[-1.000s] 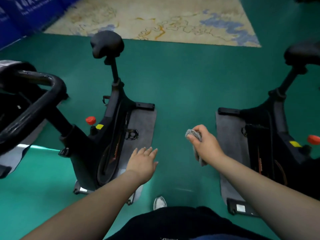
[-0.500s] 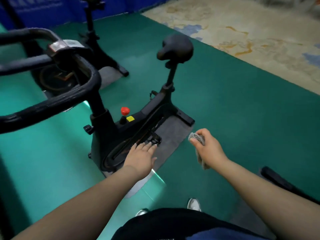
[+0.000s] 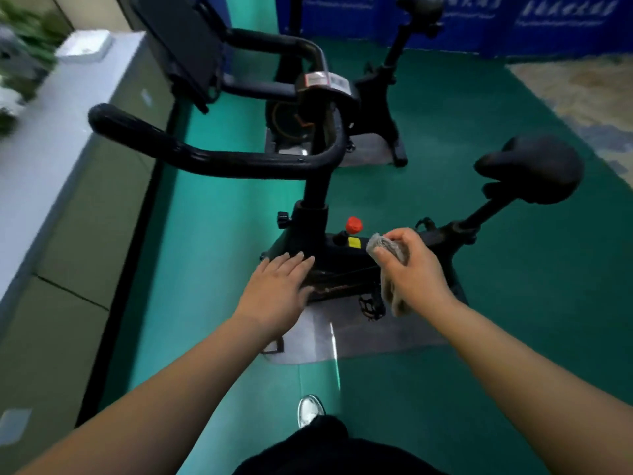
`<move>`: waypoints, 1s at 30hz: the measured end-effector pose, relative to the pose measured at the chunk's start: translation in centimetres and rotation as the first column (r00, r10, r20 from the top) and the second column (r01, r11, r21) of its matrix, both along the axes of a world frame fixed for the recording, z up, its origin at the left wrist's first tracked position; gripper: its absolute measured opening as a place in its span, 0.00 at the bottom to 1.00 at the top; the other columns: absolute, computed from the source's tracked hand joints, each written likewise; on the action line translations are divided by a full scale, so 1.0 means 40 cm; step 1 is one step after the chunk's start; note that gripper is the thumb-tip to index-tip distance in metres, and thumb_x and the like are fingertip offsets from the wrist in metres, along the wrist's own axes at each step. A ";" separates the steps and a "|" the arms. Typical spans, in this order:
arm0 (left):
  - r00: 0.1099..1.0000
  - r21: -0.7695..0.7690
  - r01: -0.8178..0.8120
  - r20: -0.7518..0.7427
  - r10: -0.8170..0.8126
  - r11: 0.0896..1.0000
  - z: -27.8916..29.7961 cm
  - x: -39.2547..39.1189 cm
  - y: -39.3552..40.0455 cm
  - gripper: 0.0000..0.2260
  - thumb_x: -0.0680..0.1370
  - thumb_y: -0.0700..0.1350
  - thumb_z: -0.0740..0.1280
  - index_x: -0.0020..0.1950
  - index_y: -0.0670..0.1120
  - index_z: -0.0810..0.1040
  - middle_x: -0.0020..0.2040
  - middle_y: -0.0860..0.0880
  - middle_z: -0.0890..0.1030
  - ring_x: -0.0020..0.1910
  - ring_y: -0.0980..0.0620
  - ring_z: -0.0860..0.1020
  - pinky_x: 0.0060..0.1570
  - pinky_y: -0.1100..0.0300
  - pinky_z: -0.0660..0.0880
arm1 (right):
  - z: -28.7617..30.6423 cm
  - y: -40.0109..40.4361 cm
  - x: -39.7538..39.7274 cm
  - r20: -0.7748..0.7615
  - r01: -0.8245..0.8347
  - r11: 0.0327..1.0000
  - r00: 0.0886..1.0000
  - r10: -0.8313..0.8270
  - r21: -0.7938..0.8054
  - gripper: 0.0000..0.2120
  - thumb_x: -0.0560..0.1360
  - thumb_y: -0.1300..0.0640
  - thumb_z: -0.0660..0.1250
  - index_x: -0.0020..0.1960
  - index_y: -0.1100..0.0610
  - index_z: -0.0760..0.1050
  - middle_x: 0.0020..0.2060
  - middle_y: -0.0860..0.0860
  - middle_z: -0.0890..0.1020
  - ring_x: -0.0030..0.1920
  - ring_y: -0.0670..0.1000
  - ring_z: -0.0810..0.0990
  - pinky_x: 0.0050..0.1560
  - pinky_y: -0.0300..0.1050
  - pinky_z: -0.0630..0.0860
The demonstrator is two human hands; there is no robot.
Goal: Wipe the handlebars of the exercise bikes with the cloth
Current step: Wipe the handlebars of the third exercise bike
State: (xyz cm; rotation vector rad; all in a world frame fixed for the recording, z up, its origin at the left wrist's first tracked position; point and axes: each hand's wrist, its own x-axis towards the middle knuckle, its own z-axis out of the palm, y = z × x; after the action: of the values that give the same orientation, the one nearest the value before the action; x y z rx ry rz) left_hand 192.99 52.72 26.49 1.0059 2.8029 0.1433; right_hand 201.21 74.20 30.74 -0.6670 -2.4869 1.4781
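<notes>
- Two exercise bikes showing now: near bike (image 3: 329,255) in front of the person, far bike (image 3: 373,108) behind it by the blue panels (image 3: 479,22).
- View is swinging left vs half a sec ago; grey ledge (image 3: 68,132) w/ plants now entering at left, patterned rug nearly gone at right.
- Near bike's handlebars (image 3: 212,159) are sitting centre frame, reaching left, well above both hands.
- R hand (image 3: 416,269) is gripping the grey cloth (image 3: 387,248), bunched in curled fingers, now over the frame beside the red knob (image 3: 354,225); before it was over green floor.
- L hand (image 3: 277,286) is hovering flat, fingers straight, holding nothing, by the frame post.
- Saddle (image 3: 534,168) is at right.
</notes>
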 end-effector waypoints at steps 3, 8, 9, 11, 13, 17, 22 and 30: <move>0.995 0.089 -0.036 -0.092 0.044 0.995 0.069 -0.026 -0.016 0.24 0.80 0.55 0.56 0.76 0.53 0.60 0.75 0.52 0.64 0.73 0.48 0.62 0.72 0.50 0.55 | 0.066 -0.025 -0.087 -0.111 -0.047 0.999 0.993 0.047 -0.002 0.05 0.75 0.51 0.69 0.47 0.47 0.73 0.39 0.44 0.79 0.37 0.40 0.76 0.37 0.34 0.71; 0.938 0.364 0.038 -0.333 0.092 0.930 0.237 -0.064 -0.036 0.22 0.77 0.51 0.58 0.70 0.46 0.72 0.67 0.48 0.74 0.65 0.46 0.72 0.69 0.54 0.63 | 0.220 -0.064 -0.203 -0.341 -0.116 0.993 0.934 0.106 -0.008 0.04 0.74 0.53 0.70 0.46 0.46 0.75 0.36 0.41 0.78 0.36 0.38 0.75 0.38 0.31 0.73; 0.918 0.402 0.041 -0.376 0.124 0.915 0.276 -0.072 -0.042 0.21 0.77 0.50 0.59 0.69 0.45 0.72 0.67 0.48 0.75 0.64 0.47 0.72 0.70 0.58 0.60 | 0.249 -0.073 -0.222 -0.373 -0.139 0.990 0.919 0.125 -0.010 0.04 0.74 0.53 0.70 0.46 0.46 0.76 0.36 0.40 0.78 0.36 0.38 0.76 0.38 0.31 0.73; 0.882 0.453 0.018 -0.427 0.199 0.891 0.344 -0.091 -0.056 0.20 0.77 0.47 0.62 0.69 0.44 0.73 0.66 0.48 0.75 0.63 0.46 0.72 0.69 0.61 0.57 | 0.295 -0.091 -0.258 -0.410 -0.184 0.983 0.897 0.165 -0.009 0.04 0.74 0.53 0.70 0.46 0.46 0.76 0.37 0.40 0.78 0.36 0.38 0.76 0.38 0.30 0.73; 0.855 0.467 -0.051 -0.436 0.280 0.883 0.392 -0.110 -0.076 0.20 0.77 0.47 0.63 0.69 0.44 0.73 0.66 0.48 0.75 0.63 0.46 0.72 0.69 0.62 0.57 | 0.326 -0.109 -0.294 -0.431 -0.238 0.971 0.879 0.205 -0.024 0.05 0.74 0.54 0.70 0.46 0.45 0.76 0.36 0.40 0.78 0.35 0.37 0.76 0.37 0.30 0.73; 0.808 0.439 -0.208 -0.426 0.407 0.874 0.434 -0.145 -0.126 0.21 0.77 0.49 0.62 0.70 0.46 0.72 0.66 0.49 0.75 0.64 0.47 0.70 0.69 0.60 0.57 | 0.352 -0.150 -0.375 -0.444 -0.391 0.919 0.832 0.332 -0.045 0.05 0.74 0.56 0.71 0.48 0.48 0.77 0.37 0.40 0.79 0.35 0.37 0.76 0.36 0.29 0.72; 0.669 0.511 -0.413 -0.391 0.632 0.754 0.455 -0.181 -0.177 0.21 0.77 0.47 0.64 0.70 0.46 0.71 0.69 0.48 0.72 0.67 0.47 0.67 0.69 0.52 0.61 | 0.369 -0.203 -0.485 -0.451 -0.596 0.803 0.719 0.529 -0.008 0.05 0.74 0.57 0.70 0.50 0.50 0.78 0.42 0.42 0.80 0.41 0.39 0.78 0.42 0.30 0.73; 0.419 0.581 -0.688 -0.171 0.892 0.435 0.460 -0.200 -0.213 0.20 0.77 0.40 0.60 0.70 0.49 0.72 0.66 0.51 0.75 0.66 0.53 0.68 0.64 0.62 0.60 | 0.365 -0.284 -0.643 -0.449 -0.824 0.556 0.459 0.767 0.109 0.06 0.73 0.54 0.72 0.49 0.46 0.79 0.36 0.44 0.81 0.33 0.45 0.79 0.34 0.39 0.74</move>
State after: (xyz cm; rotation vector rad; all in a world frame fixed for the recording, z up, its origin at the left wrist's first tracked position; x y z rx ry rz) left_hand 184.98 44.20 44.88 -0.5749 3.5217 0.7630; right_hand 175.48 62.84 45.34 0.9544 -2.3731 1.7550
